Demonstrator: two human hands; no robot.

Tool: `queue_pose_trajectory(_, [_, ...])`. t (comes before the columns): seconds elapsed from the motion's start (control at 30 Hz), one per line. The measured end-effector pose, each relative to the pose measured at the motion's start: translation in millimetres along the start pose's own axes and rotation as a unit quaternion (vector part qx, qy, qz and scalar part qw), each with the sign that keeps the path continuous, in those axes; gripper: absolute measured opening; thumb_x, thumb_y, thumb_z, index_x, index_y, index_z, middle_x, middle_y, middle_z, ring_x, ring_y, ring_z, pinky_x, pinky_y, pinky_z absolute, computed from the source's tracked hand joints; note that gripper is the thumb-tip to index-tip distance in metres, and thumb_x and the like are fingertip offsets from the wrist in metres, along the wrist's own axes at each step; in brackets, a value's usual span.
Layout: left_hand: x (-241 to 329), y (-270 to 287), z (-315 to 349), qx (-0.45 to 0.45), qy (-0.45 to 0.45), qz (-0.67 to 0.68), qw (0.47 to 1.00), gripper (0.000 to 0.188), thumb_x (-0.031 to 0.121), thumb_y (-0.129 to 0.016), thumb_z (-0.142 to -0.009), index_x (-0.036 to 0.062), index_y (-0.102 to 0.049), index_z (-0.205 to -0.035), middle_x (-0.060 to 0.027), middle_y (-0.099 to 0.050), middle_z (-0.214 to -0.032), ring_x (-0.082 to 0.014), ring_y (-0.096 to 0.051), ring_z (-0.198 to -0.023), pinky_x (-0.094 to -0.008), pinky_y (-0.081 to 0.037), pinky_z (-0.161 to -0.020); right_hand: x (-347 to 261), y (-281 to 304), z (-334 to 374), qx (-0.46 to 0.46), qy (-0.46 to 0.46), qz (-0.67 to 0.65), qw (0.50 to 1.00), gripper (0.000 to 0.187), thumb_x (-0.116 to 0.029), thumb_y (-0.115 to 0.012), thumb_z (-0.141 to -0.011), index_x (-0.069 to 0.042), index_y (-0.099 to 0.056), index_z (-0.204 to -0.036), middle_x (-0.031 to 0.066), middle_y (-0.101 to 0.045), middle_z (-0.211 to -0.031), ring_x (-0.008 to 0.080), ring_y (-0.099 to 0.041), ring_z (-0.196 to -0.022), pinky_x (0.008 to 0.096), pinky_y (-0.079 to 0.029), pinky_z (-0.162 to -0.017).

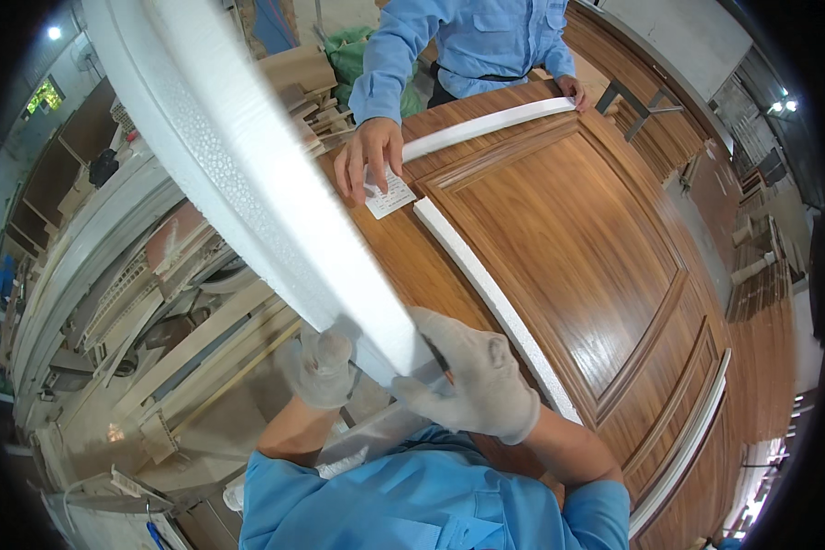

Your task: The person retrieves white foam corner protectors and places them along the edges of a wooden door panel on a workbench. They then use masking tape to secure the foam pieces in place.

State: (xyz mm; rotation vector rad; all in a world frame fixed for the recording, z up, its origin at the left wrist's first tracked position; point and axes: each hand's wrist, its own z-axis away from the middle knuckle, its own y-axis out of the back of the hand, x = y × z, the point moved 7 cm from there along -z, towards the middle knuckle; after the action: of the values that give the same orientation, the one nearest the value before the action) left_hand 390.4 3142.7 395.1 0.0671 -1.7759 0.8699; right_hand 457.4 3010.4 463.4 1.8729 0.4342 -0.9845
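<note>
Foam strip (275, 192) over wooden door (559, 247).

The person is wearing a light blue work shirt (431, 500) with short sleeves ending above the elbows. Both the left hand (319, 367) and right hand (475, 378) are wearing grey knitted gloves, cuffs ending at the wrists, forearms showing bare.
</note>
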Motion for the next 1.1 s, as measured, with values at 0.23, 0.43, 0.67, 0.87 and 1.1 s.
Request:
queue_pose_trajectory(0.23, [11.9, 23.3, 0.3, 0.138, 0.007, 0.082, 0.987, 0.057, 0.032, -0.075, -0.089, 0.0069, -0.045, -0.130, -0.0061, -0.060, -0.091, -0.0222, -0.062, -0.082, -0.0361, -0.052, -0.072, 54.9, 191.6, 60.6, 0.158, -0.079, 0.208, 0.962, 0.054, -0.013, -0.065, -0.088, 0.006, -0.050, -0.136, 0.0125, -0.068, -0.089, 0.0192, -0.071, -0.077, 0.0322, -0.058, -0.060])
queue_pose_trajectory(0.43, [24.6, 58.6, 5.2, 0.231, -0.051, 0.053, 0.970, 0.054, 0.035, -0.071, -0.092, 0.0063, -0.049, -0.132, -0.0051, -0.060, -0.089, -0.0216, -0.062, -0.079, -0.0365, -0.051, -0.072, 141.3, 368.9, 132.4, 0.217, -0.204, 0.510, 0.807, 0.053, -0.005, -0.064, -0.084, -0.007, -0.052, -0.136, 0.0167, -0.068, -0.107, 0.0315, -0.069, -0.098, 0.0408, -0.055, -0.082])
queue_pose_trajectory(0.67, [8.9, 49.7, 5.1, 0.206, -0.034, 0.065, 0.976, 0.042, 0.032, -0.068, -0.096, 0.0096, -0.050, -0.126, -0.0026, -0.057, -0.091, -0.0168, -0.057, -0.081, -0.0326, -0.050, -0.076, 248.0, 432.2, 204.1, 0.195, -0.359, 0.548, 0.729, 0.036, -0.005, -0.057, -0.086, -0.015, -0.057, -0.120, 0.0163, -0.065, -0.121, 0.0377, -0.063, -0.111, 0.0475, -0.052, -0.091])
queue_pose_trajectory(0.87, [7.8, 37.3, 6.6, 0.253, -0.035, -0.018, 0.967, 0.058, 0.037, -0.072, -0.092, 0.0051, -0.045, -0.132, -0.0024, -0.053, -0.086, -0.0153, -0.053, -0.076, -0.0297, -0.046, -0.070, 293.3, 447.4, 212.7, 0.133, -0.468, 0.549, 0.680, 0.036, -0.012, -0.058, -0.090, -0.016, -0.056, -0.125, 0.0148, -0.065, -0.125, 0.0342, -0.065, -0.112, 0.0466, -0.052, -0.093])
queue_pose_trajectory(1.1, [19.4, 26.1, 15.1, 0.279, -0.064, -0.098, 0.953, 0.046, 0.039, -0.073, -0.092, 0.0063, -0.051, -0.117, -0.0038, -0.053, -0.082, -0.0147, -0.056, -0.076, -0.0276, -0.049, -0.065, 290.8, 473.3, 240.9, 0.234, -0.496, 0.561, 0.620, 0.066, -0.042, -0.070, -0.086, -0.018, -0.049, -0.143, 0.0106, -0.049, -0.147, 0.0288, -0.052, -0.132, 0.0465, -0.048, -0.101])
